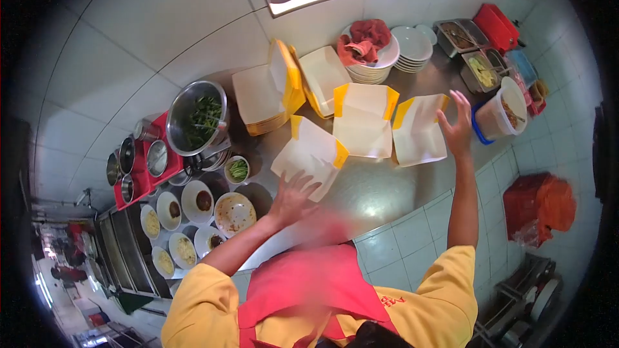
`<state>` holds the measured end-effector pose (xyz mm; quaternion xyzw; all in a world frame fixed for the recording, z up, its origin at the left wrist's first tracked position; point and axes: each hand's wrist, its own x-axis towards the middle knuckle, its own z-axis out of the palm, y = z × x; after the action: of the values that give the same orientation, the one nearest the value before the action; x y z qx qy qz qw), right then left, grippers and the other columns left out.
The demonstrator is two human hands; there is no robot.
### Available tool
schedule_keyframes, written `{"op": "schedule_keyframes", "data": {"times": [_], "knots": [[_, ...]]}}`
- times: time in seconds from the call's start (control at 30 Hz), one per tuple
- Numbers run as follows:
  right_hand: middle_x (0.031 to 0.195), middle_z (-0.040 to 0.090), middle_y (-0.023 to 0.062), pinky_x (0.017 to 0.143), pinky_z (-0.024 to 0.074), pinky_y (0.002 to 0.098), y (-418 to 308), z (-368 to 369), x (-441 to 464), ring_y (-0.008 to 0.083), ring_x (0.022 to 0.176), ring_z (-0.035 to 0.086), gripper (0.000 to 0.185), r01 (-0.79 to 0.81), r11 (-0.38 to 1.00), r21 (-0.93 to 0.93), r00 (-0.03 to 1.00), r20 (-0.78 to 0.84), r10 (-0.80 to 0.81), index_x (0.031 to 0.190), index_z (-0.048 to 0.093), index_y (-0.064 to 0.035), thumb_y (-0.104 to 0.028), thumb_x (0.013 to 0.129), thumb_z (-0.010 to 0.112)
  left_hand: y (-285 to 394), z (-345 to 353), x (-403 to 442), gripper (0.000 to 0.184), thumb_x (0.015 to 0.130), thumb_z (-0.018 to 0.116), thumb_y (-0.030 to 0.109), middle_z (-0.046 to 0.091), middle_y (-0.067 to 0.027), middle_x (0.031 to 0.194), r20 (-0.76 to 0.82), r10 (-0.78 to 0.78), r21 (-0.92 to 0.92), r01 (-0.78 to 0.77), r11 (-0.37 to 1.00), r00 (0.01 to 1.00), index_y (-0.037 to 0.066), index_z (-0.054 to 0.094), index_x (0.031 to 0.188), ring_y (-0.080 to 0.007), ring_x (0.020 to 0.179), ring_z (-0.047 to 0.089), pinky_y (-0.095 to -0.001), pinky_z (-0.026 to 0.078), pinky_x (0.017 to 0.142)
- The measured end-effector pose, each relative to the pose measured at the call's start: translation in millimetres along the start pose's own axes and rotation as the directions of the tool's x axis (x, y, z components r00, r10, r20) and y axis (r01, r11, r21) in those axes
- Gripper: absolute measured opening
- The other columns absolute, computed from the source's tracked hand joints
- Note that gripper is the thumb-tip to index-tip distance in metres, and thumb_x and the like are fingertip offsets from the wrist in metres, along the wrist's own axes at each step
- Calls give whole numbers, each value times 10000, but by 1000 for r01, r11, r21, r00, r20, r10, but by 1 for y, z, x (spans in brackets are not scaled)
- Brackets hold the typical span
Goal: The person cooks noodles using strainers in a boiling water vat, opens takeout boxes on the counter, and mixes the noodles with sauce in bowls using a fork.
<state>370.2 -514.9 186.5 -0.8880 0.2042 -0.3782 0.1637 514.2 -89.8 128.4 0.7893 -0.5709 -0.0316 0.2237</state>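
Note:
My left hand [295, 198] lies with fingers spread at the near edge of an opened paper food box [308, 158], white inside with yellow flaps. My right hand [458, 127] is raised, fingers apart, at the right side of another opened food box [420, 135]; whether it touches the box I cannot tell. Between these two stands a third opened food box [363, 125]. Behind them are a stack of boxes [259, 96] and a second stack [322, 77], both yellow outside.
At left stand a steel bowl [196, 118] of greens, a red tray [169, 166] with metal containers, and several white bowls [235, 214] with food. At back are red cloths [367, 42] on stacked bowls and plates [412, 45]. A tub [500, 116] stands right.

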Motion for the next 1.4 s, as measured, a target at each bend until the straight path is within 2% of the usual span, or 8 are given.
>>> {"op": "schedule_keyframes", "data": {"times": [0.03, 0.23, 0.73, 1.03, 1.13, 1.23, 1.33, 1.4], "knots": [[1275, 495, 157, 1023, 362, 413, -8, 1, -10, 324, 1222, 451, 550, 15, 1000, 14, 1000, 7, -15, 1274, 495, -90, -180, 778, 715, -9, 3, -8, 393, 744, 720, 245, 591, -50, 1090, 27, -12, 197, 7, 980, 1000, 179, 624, 1119, -254, 1099, 545, -553, 255, 1074], [1271, 495, 164, 1012, 371, 431, -43, 3, -69, 337, 1208, 460, 455, -54, 998, 35, 996, 79, 51, 1245, 509, -83, -205, 834, 662, -36, 36, -13, 179, 792, 648, 224, 643, -39, 996, 298, -167, 223, 102, 970, 940, 189, 664, 967, -215, 1031, 589, -544, 290, 1045], [1262, 505, 169, 1015, 357, 418, -109, -12, -129, 315, 1204, 467, 372, -183, 979, 85, 968, 188, 164, 1203, 541, -27, -179, 872, 620, -40, 58, 25, 139, 820, 568, 199, 648, -69, 932, 28, -211, 347, 189, 919, 977, 146, 673, 894, -235, 976, 599, -520, 380, 972], [1075, 612, 170, 920, 426, 405, -235, 62, -141, 318, 1034, 569, 208, 43, 940, 338, 942, 299, -150, 1041, 619, 5, -76, 851, 598, 13, -63, -115, 382, 849, 635, 363, 573, -114, 1127, -374, -310, -250, 227, 941, 874, 116, 598, 1138, -306, 1127, 518, -429, 390, 971], [913, 643, 166, 815, 476, 378, -308, 96, -143, 307, 889, 614, 130, -17, 817, 576, 836, 456, -304, 916, 646, 17, -65, 818, 624, 0, -100, -205, 370, 861, 646, 322, 585, -119, 1101, -568, -503, -262, 436, 861, 652, 77, 593, 1133, -300, 1084, 539, -399, 407, 940], [888, 645, 167, 789, 489, 374, -386, 128, -151, 323, 869, 619, 128, -54, 702, 710, 621, 575, -533, 908, 654, 7, -70, 808, 637, -18, -136, -299, 307, 845, 643, 154, 578, -118, 1091, -718, -664, -396, 662, 636, 208, 17, 561, 1107, -271, 978, 580, -388, 449, 868], [976, 642, 168, 825, 479, 396, -470, 152, -161, 340, 938, 600, 215, -46, 570, 820, 323, 552, -769, 1004, 654, -17, -116, 812, 654, -45, -139, -408, 342, 893, 551, 53, 554, -90, 1096, -655, -681, -713, 565, 415, -327, 25, 487, 1228, -150, 957, 565, -275, 471, 812], [1021, 630, 166, 855, 465, 402, -537, 166, -164, 337, 980, 584, 265, 7, 548, 837, 222, 533, -817, 1060, 636, -25, -139, 821, 649, -52, -152, -463, 384, 928, 530, 105, 514, -106, 1113, -530, -697, -835, 439, 331, -483, 19, 410, 1282, -167, 954, 547, -265, 448, 820]]}}
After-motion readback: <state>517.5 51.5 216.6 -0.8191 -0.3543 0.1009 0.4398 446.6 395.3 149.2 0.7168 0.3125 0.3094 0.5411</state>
